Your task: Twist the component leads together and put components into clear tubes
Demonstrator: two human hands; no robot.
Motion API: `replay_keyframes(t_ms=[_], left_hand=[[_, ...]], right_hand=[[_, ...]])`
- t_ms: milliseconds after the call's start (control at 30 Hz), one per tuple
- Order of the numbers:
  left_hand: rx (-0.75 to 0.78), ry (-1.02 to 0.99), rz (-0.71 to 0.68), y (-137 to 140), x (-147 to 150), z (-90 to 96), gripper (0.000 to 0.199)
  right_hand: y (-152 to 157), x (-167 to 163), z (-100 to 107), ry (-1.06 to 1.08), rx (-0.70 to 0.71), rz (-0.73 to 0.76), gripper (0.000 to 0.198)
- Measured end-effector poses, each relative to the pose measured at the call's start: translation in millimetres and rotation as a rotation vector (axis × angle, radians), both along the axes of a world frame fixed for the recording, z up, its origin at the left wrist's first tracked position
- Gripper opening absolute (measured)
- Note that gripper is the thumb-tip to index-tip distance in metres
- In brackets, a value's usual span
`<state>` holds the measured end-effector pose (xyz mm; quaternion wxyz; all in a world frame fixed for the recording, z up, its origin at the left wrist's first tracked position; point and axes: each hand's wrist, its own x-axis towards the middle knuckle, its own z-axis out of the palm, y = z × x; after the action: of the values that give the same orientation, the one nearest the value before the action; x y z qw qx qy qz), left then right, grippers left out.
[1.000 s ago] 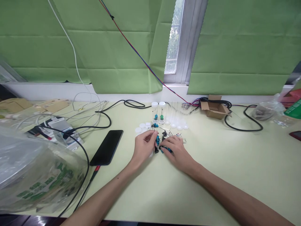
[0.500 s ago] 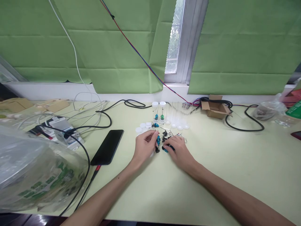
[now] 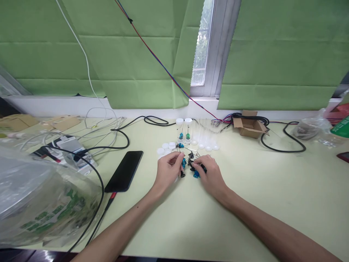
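Observation:
My left hand (image 3: pixel 169 169) is closed in a pinch around a small blue part (image 3: pixel 183 162) with a thin metal stem; its fingers partly hide it. A small black piece (image 3: pixel 182 174) shows just below those fingertips. Opposite, my right hand (image 3: pixel 210 173) has its fingers bent together over a cluster of small black parts (image 3: pixel 191 155). What they grip is hidden. A loose blue part (image 3: pixel 196 174) lies under the right thumb. Behind the hands, another blue part (image 3: pixel 181 145) rests on the table near several white caps (image 3: pixel 165 146).
Two capped clear tubes (image 3: pixel 188 127) stand upright behind, with blue and green parts inside. More clear tubes (image 3: pixel 204 136) are to their right. A phone (image 3: pixel 124 171) lies left, near a large plastic bag (image 3: pixel 49 203). Cables and an open cardboard box (image 3: pixel 251 127) are at the back.
My right hand has shifted slightly and its fingertips have lifted, so the blue part beneath shows more. My left hand has stayed nearly still.

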<state>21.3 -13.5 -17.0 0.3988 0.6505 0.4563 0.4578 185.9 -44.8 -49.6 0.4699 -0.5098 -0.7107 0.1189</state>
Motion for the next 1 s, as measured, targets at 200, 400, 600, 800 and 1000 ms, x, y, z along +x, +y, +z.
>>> replay_keyframes(t_ms=[200,400,600,800,1000], left_hand=[[-0.049,-0.063,-0.019,0.9,1.3,3.2,0.030],[-0.201,-0.254,-0.063,4.0,0.8,4.2,0.029],[-0.417,-0.551,-0.192,6.2,2.1,2.5,0.026],[-0.550,-0.732,-0.234,8.8,2.3,1.4,0.018],[-0.638,-0.831,-0.175,10.1,1.7,4.2,0.005]], right_hand=[[-4.3,-0.9,6.2,0.274,-0.067,-0.081,0.013],[-6.2,-1.1,10.7,0.515,-0.084,-0.006,0.015],[-6.5,-4.4,11.6,0.684,-0.116,0.092,0.016],[-4.6,-4.9,11.0,0.765,-0.171,0.140,0.019],[-2.0,-4.7,11.7,0.772,-0.180,0.146,0.023]])
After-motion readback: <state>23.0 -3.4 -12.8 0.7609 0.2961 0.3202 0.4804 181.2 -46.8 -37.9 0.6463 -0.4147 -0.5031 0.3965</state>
